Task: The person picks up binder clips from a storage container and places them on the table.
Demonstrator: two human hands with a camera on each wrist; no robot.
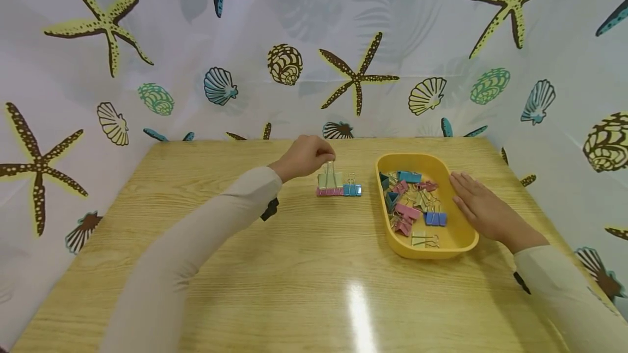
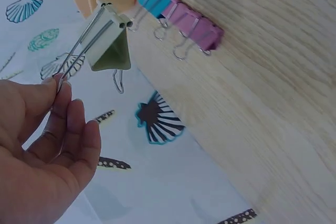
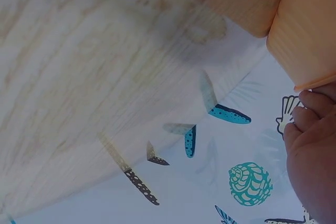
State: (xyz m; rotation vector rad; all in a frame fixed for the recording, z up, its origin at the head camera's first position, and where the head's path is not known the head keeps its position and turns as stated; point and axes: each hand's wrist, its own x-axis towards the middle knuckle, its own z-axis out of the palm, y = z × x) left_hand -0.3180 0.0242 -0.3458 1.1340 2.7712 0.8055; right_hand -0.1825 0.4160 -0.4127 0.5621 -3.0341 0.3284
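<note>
My left hand (image 1: 304, 156) pinches a pale green binder clip (image 2: 107, 40) by one wire handle, between thumb and index finger. In the head view this clip (image 1: 331, 180) appears just above and behind a short row on the table. The row has pink binder clips (image 2: 193, 25) side by side with a blue binder clip (image 2: 156, 0), their handles pointing away from me. My right hand (image 1: 478, 203), fingers straight, rests against the right rim of a yellow bin (image 1: 427, 254). In the right wrist view only part of that hand (image 3: 315, 150) shows, touching the bin's edge.
Loose binder clips in pink, teal, pale green and gold lie in the bin, with a blue-violet clip (image 1: 435, 219) toward its right side. The wooden table (image 1: 275, 287) meets a white cloth (image 1: 314, 20) printed with shells and starfish at the back and sides.
</note>
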